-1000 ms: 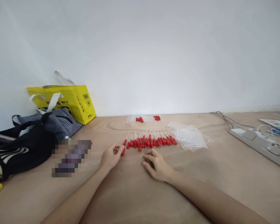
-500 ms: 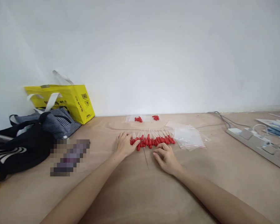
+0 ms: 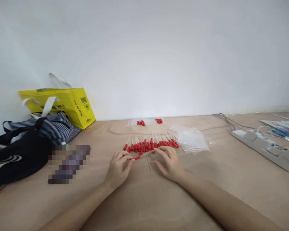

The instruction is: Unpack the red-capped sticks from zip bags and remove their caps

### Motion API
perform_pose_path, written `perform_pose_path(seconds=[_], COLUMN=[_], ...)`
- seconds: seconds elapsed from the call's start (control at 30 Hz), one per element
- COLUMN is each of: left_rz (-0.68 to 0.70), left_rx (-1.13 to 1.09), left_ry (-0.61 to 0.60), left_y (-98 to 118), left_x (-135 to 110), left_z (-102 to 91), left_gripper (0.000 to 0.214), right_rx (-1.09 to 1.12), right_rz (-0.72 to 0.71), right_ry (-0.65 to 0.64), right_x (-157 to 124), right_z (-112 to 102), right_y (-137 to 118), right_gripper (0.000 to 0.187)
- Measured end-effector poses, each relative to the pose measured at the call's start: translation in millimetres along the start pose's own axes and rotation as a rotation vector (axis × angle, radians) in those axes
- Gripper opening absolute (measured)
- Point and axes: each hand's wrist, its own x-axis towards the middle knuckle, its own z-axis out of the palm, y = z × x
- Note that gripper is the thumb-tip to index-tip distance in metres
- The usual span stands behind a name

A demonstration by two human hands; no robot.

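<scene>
My left hand [image 3: 119, 168] pinches the red bulb end of a thin pale dropper [image 3: 144, 155], which slants up toward the right. My right hand [image 3: 170, 163] has its fingertips at the dropper's far end, with the thumb apart from them. Just beyond both hands lies a wide row of droppers [image 3: 146, 146], red bulbs toward me and pale stems pointing to the wall. A single thin clear tube [image 3: 149, 164] rests on the table between the hands, its upper end partly behind the held dropper.
Behind the row lies a flat clear bag [image 3: 149, 121] with red bulbs in two groups. Clear plastic bags [image 3: 194, 139] are at its right. A white power strip [image 3: 265, 150] with cables stands farther right. A yellow bag [image 3: 80, 110], striped bag [image 3: 60, 128] and black bag [image 3: 26, 150] sit left.
My left hand has moved from the row's left end toward me and now pinches one dropper. My right hand has shifted slightly, its fingers reaching to that dropper's end.
</scene>
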Motion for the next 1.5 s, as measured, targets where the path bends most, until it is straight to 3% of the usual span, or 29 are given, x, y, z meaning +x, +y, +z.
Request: perform_pose_path(seconds=[0.07,0.17,0.27,0.53,0.67,0.9,1.07,1.23,1.37,1.5], left_rz=[0.041,0.079,0.111,0.314,0.309,0.302,0.212,0.127,-0.032,-0.139], left_rx=[-0.032,-0.068,-0.071,0.04,0.018,-0.018,0.082,0.045,-0.009,-0.017], left_ry=[-0.043,-0.062,-0.074,-0.059,0.005,-0.05,-0.031,-0.041,0.002,-0.039], left_y=[6.0,13.9,19.7,27.5,31.1,27.4,8.2,8.7,4.3,-7.8], left_x=[-5.7,-4.4,-0.1,3.0,3.6,-0.8,-3.6,-5.0,-5.1,-7.2], left_z=[3.6,12.9,20.9,33.9,36.0,28.3,18.5,17.7,16.1,8.5], left_gripper=[0.014,0.013,0.013,0.023,0.015,0.018,0.021,0.02,0.022,0.026], right_rx=[-0.044,-0.066,-0.079,-0.116,-0.148,-0.168,-0.184,-0.181,-0.052,0.112], right_rz=[-0.096,-0.193,-0.182,-0.173,-0.188,-0.221,-0.09,-0.023,0.035,0.034], right_ry=[-0.037,-0.093,-0.082,-0.057,-0.08,-0.103,-0.074,-0.13,-0.212,-0.256], right_x=[1.9,3.6,3.2,2.6,1.9,1.1,-2.9,-7.9,-11.5,-12.2], right_z=[-1.6,1.1,7.6,12.8,12.2,8.0,-2.4,0.7,7.7,11.3], right_y=[-4.4,-7.4,-6.3,-7.3,-7.3,-8.1,7.7,15.6,13.7,10.7], right_gripper=[0.042,0.031,0.017,0.014,0.014,0.016,0.017,0.022,0.03,0.041])
